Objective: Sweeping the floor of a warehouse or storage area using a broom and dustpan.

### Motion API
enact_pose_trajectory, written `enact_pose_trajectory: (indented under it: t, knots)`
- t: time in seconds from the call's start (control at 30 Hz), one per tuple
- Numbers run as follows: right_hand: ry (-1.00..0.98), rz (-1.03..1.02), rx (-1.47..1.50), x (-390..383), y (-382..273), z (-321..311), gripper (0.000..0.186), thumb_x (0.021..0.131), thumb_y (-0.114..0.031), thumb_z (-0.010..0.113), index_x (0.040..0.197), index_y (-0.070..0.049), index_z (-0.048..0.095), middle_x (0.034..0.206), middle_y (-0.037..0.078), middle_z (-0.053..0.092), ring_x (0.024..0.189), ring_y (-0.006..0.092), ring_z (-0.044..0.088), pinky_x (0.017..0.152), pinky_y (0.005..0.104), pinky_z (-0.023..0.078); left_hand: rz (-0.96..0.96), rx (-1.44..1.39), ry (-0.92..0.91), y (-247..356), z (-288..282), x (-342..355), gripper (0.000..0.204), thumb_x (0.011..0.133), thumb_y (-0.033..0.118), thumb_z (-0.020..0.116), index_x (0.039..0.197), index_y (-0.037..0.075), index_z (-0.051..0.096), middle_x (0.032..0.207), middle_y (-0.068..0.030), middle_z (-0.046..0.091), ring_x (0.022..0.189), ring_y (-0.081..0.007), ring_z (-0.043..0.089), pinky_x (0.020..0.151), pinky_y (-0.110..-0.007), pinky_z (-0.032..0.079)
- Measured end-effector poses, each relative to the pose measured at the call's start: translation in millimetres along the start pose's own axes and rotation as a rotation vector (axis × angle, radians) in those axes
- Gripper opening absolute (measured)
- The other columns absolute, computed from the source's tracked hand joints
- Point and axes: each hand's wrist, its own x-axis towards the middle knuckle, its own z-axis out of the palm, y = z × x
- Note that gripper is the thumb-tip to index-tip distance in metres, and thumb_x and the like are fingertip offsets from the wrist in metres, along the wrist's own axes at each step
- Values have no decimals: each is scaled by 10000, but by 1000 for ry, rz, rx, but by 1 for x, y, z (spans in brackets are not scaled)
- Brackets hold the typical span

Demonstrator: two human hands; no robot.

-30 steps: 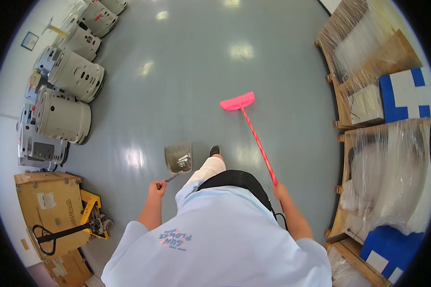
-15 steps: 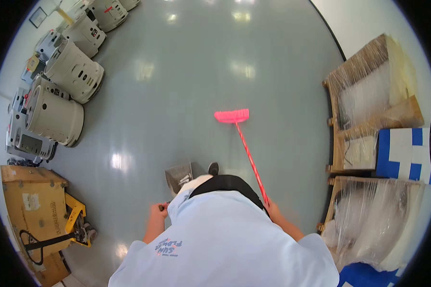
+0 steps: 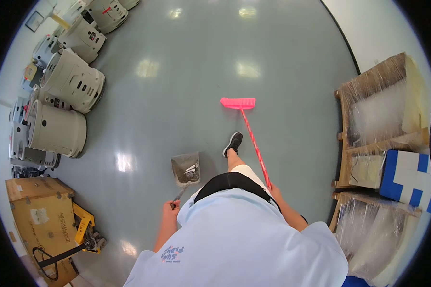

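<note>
Big glossy grey floor (image 3: 201,71) here, with a long pink-headed broom with a red striped stick (image 3: 252,138) reaching out past the black shoe (image 3: 233,143). Boxy grey plastic dustpan (image 3: 179,162) is just left of that shoe. Right hand (image 3: 275,193)'s wrapped round the broomstick, left hand (image 3: 170,207)'s got its fingers curled round the dustpan's handle. Few small white scraps (image 3: 191,170) sitting in the pan.

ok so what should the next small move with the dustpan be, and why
I'd probably have the left hand tip the far edge of the dustpan up slightly: white scraps lie inside it, and that hand grips its handle. The right hand holds the broom, whose head is farther ahead and apart from the pan.
</note>
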Motion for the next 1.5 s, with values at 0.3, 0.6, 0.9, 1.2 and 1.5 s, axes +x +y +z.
enact_pose_trajectory:
  t: [0.3, 0.6, 0.9, 1.2, 1.5]
  knots:
    - [-99, 219, 294, 200, -153, -81, 307, 731, -158, 411, 1033, -110, 434, 558, 103, 485, 423, 185, 481, 382, 319, 404, 683, 773, -346, 22, 100, 29, 59, 669, -10, 379, 631, -47, 353, 537, -111, 409, 436, -202, 448, 493, -272, 485]
    - [-139, 352, 495, 315, -223, -125, 301, 741, -151, 394, 1040, -124, 416, 520, 63, 432, 376, 141, 427, 324, 279, 374, 275, 2, -147, 42, 260, -3, 88, 671, 18, 374, 612, -44, 351, 533, -114, 406, 460, -199, 451, 525, -284, 487]
    - [-45, 252, 136, 347, -206, -126, 293, 714, -212, 436, 977, -88, 478, 660, 119, 522, 555, 212, 521, 494, 323, 419, 827, 1137, -454, 110, 402, 38, 67, 628, 1, 377, 587, -34, 338, 572, -129, 395, 531, -232, 462, 590, -356, 480]
    - [208, 312, 132, 428, -273, -127, 336, 673, -308, 495, 905, -68, 534, 773, 154, 551, 718, 264, 530, 635, 322, 412, 842, 1224, -500, 170, 606, 60, 97, 653, -13, 378, 563, -27, 343, 598, -142, 413, 538, -223, 467, 604, -336, 483]
    - [135, 611, 680, 614, -325, -250, 241, 738, -225, 421, 773, 3, 492, 474, 83, 463, 362, 166, 456, 338, 313, 355, 111, 269, -234, 168, 765, -18, 87, 688, -2, 368, 734, -75, 358, 702, -194, 474, 447, -155, 448, 483, -230, 478]
